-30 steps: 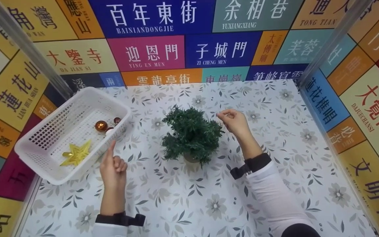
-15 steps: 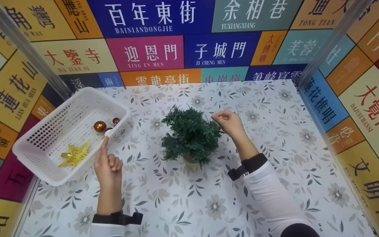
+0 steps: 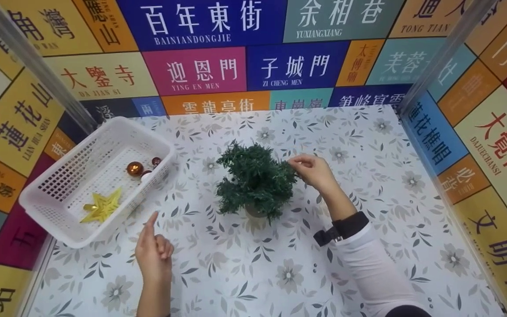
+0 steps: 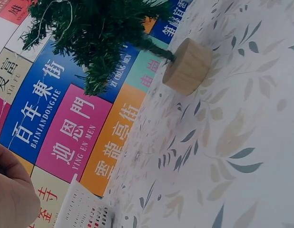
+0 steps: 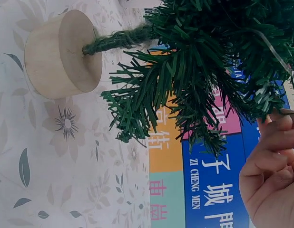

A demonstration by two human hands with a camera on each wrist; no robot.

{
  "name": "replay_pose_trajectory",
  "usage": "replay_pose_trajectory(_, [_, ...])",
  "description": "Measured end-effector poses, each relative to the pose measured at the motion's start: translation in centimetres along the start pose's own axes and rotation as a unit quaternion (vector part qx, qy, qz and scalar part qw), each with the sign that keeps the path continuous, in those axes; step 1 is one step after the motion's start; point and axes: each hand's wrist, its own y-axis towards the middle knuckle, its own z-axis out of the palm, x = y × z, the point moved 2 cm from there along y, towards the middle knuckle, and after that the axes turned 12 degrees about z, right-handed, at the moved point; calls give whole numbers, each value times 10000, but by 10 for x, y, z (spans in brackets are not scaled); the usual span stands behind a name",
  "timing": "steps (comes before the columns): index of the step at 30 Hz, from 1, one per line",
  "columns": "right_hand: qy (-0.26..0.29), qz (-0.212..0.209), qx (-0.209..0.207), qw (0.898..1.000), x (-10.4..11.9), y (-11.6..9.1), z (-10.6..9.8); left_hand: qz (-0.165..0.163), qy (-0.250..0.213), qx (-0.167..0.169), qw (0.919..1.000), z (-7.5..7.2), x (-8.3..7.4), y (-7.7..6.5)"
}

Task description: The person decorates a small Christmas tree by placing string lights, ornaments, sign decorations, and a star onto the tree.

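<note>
A small artificial Christmas tree (image 3: 257,180) stands on a round wooden base (image 4: 187,66) in the middle of the table. My right hand (image 3: 314,172) is at its right side, thumb and fingertips pinching the tip of a branch (image 5: 268,97). My left hand (image 3: 154,253) is raised in front of the basket, index finger straight and the other fingers curled. In the left wrist view a thin string-light wire (image 4: 40,95) runs from the tree down to this hand, whose fingertips are partly hidden. A pale stretch of wire (image 5: 275,52) also shows among the needles.
A white perforated basket (image 3: 66,231) stands at the left, holding a yellow star (image 3: 101,206) and several baubles, among them a shiny brown bauble (image 3: 134,168). Printed panels (image 3: 205,70) wall in the back and sides of the flower-patterned table (image 3: 288,275).
My left hand first rises slightly leftward towards the basket rim, then draws back towards me. My right hand shifts a little to the left, then slightly down, staying at the tree's right side.
</note>
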Motion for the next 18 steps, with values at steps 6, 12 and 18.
replay_pose_trajectory(6, [515,-308,262,9979,-7,-7,-3,-468,1216,147,9914,-13,20,-16])
replay_pose_trajectory(12, [880,-318,273,9952,-11,-8,-5,-1203,2784,1297,9440,-20,33,-29])
replay_pose_trajectory(18, [975,-330,285,9943,-13,-10,-5,-1698,3289,3360,8661,-13,42,-40])
